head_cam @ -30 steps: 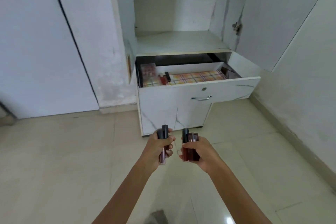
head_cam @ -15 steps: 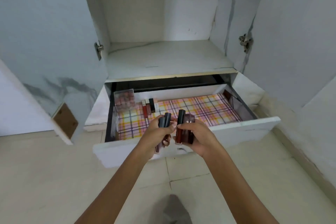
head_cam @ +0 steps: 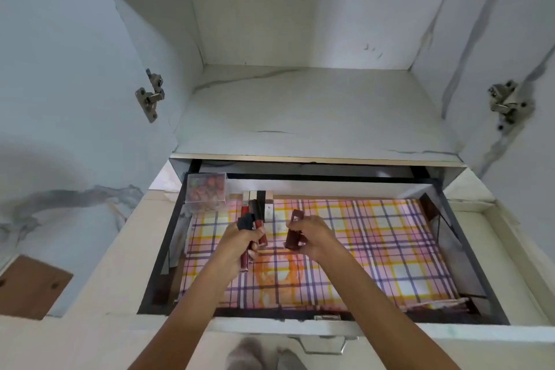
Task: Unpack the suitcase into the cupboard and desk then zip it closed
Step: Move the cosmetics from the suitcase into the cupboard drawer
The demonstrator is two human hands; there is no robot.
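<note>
Overall, cupboard [head_cam: 300, 24]: white with grey marbled veins, standing open and seen from above and close up.
Left door [head_cam: 60, 69]: swung wide, with a brown patch [head_cam: 33, 285] low on its inner face.
Right door [head_cam: 510, 39]: also swung wide, at the right edge of the view.
Shelf [head_cam: 315, 108]: a flat white board just above the drawer, with thin dark cracks along its front.
Drawer [head_cam: 435, 332]: pulled out beneath the shelf, white front, dark inner frame.
Liner [head_cam: 375, 249]: checked paper in pink, yellow and purple covering the drawer floor.
Left hand [head_cam: 240, 242]: fingers curled round a bunch of slim tubes, held over the liner's back left part.
Right hand [head_cam: 315, 234]: fingers curled round darker red tubes, just beside the left hand but apart from it.
Clear box [head_cam: 206, 191]: in the drawer's back left corner, holding small reddish things too blurred to name.
Row of tubes [head_cam: 264, 207]: lying on the liner against the back wall, just right of the clear box and just beyond the left hand.
Left-hand tubes [head_cam: 244, 258]: reddish bodies with dark caps poking out past the knuckles; the count is unclear.
Right-hand tubes [head_cam: 293, 234]: dark red, tilted, their tops above the thumb, over the liner.
Hinges: one metal hinge on the left door [head_cam: 150, 94], one on the right [head_cam: 506, 102].
Handle [head_cam: 322, 345]: a small metal pull on the drawer front.
</note>
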